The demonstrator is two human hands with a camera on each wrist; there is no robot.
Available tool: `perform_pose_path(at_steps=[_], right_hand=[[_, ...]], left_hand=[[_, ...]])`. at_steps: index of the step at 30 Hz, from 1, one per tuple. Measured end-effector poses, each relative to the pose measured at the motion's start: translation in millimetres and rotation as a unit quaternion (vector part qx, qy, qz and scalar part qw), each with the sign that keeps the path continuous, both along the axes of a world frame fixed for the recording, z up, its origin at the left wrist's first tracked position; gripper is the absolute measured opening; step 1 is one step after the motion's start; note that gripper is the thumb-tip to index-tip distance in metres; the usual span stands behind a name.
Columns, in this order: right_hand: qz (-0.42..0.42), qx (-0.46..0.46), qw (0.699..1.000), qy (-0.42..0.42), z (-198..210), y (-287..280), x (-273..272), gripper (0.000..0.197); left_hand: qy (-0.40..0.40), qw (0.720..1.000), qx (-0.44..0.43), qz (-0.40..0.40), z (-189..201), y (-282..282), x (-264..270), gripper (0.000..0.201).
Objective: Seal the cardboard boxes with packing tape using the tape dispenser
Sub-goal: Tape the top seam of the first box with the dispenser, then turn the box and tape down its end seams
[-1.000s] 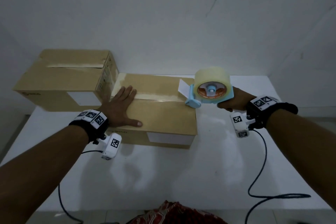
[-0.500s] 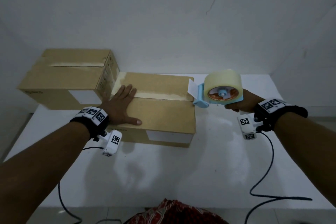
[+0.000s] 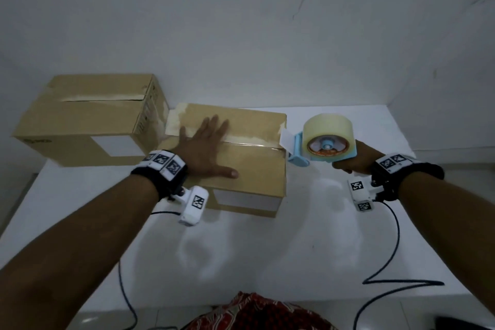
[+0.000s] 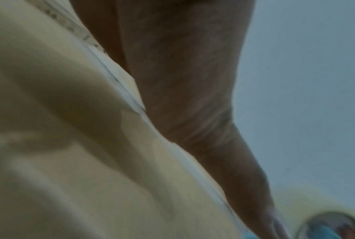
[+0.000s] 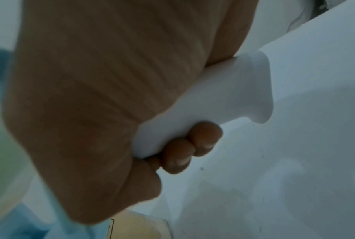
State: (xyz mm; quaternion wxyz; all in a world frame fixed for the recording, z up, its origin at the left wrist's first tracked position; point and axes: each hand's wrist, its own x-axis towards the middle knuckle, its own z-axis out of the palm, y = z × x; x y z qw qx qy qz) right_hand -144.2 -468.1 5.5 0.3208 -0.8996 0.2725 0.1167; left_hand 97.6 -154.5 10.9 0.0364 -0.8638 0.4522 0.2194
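A low cardboard box [image 3: 257, 169] lies in the middle of the white table [image 3: 267, 262], with tape along its top seam. My left hand [image 3: 206, 150] lies flat on its lid, fingers straight; in the left wrist view the palm [image 4: 182, 80] presses on the box [image 4: 70, 145]. My right hand [image 3: 353, 161] grips the white handle [image 5: 223, 100] of a blue tape dispenser [image 3: 321, 153] carrying a clear tape roll [image 3: 328, 126]. The dispenser hangs just past the box's right end, above the table. A taller cardboard box [image 3: 88, 120] stands at the back left, its top seam partly taped.
A white wall rises behind the table. Black cables [image 3: 396, 270] run from both wrist cameras across the table's front. Red patterned cloth [image 3: 251, 313] shows at the bottom edge. Bare table surface spreads to the right and front of the boxes.
My right hand has drawn the dispenser rightward off the end of the low box and slightly down. The left hand has stayed flat on the lid.
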Motion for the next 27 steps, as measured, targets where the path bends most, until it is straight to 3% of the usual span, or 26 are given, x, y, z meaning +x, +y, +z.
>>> perform_pose_path(at_steps=[8, 11, 15, 21, 24, 27], right_hand=[[-0.008, -0.030, 0.999, 0.019, -6.8, -0.4, 6.1, 0.029], [0.015, -0.074, 0.997, 0.025, -6.3, -1.8, 10.9, 0.022], [0.028, -0.115, 0.992, 0.036, -2.4, -6.3, 18.5, 0.043], [0.042, -0.153, 0.980, 0.117, -19.1, -8.1, -20.6, 0.037], [-0.053, -0.070, 0.995, 0.046, -38.7, -3.6, -45.8, 0.018], [-0.146, 0.004, 0.988, -0.049, -44.6, 4.4, -46.8, 0.031]], left_hand=[[0.000, 0.999, 0.022, -0.032, -22.5, -14.7, -13.0, 0.142], [-0.001, 0.999, 0.023, -0.030, -21.1, -15.8, -14.5, 0.143], [-0.008, 0.999, 0.027, -0.028, -18.8, -15.7, -17.0, 0.143], [-0.014, 0.999, 0.023, -0.030, -22.7, -16.3, -14.0, 0.144], [-0.009, 0.999, 0.025, -0.033, -24.3, -17.7, -14.9, 0.140], [-0.020, 1.000, -0.014, -0.016, -22.6, -16.4, -11.5, 0.112]])
